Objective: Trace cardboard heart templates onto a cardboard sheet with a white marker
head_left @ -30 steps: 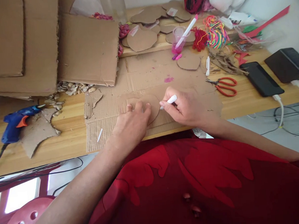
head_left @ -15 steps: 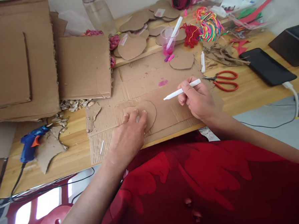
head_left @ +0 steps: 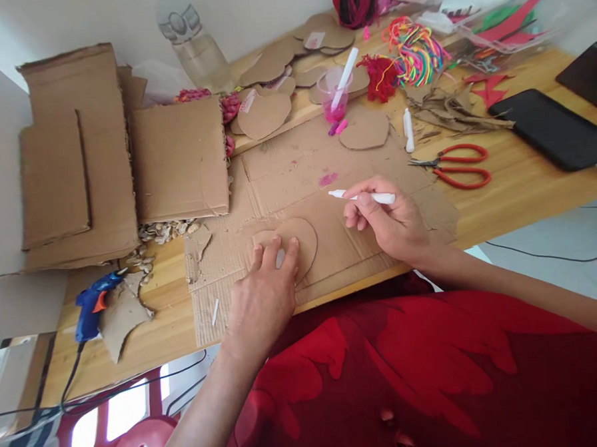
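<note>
Wooden table (head_left: 520,195) is spanning the frame; a cardboard sheet (head_left: 280,174) is covering its middle. Left hand (head_left: 264,285), lower centre, is lying palm down, fingers slightly apart, and is pressing on a rounded cardboard cutout (head_left: 307,243). Right hand (head_left: 391,218), right of centre, is gripping a white pen, thumb and fingers closed around it. Cutout is resting on the sheet just below frame centre. Orange-handled scissors (head_left: 434,164) are lying right of the right hand. White pen (head_left: 384,197) is pointing leftward, its tip staying apart from the cutout.
</note>
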A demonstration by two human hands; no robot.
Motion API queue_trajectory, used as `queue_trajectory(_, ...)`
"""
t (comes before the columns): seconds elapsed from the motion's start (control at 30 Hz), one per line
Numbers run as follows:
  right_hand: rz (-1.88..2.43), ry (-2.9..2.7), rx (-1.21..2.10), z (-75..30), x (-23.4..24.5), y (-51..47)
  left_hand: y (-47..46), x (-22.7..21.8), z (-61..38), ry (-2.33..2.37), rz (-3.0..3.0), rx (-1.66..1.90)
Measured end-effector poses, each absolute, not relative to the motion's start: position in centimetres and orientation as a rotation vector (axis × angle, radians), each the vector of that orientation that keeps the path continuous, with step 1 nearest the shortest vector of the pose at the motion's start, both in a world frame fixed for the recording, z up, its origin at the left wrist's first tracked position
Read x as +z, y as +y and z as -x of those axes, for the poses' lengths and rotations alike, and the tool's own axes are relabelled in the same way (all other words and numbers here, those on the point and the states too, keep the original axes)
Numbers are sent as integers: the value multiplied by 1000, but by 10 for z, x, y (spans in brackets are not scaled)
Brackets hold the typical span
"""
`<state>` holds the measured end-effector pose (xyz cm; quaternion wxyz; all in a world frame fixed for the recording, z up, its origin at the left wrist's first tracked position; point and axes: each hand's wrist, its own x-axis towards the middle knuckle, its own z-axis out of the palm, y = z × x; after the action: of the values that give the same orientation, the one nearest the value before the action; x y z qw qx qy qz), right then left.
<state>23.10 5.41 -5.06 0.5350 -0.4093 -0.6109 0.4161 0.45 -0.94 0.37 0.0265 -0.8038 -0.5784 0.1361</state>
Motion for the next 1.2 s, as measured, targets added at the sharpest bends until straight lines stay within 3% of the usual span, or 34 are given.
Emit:
queue_trajectory(0.93, 1045, -2079, 554, -211, -45, 62, -9, -4, 1, -1722, 2562, 384)
queue_trajectory(1.2, 968, -2212, 662, -206, -54, 69, -7, -16, 17, -1564, 2551, 102)
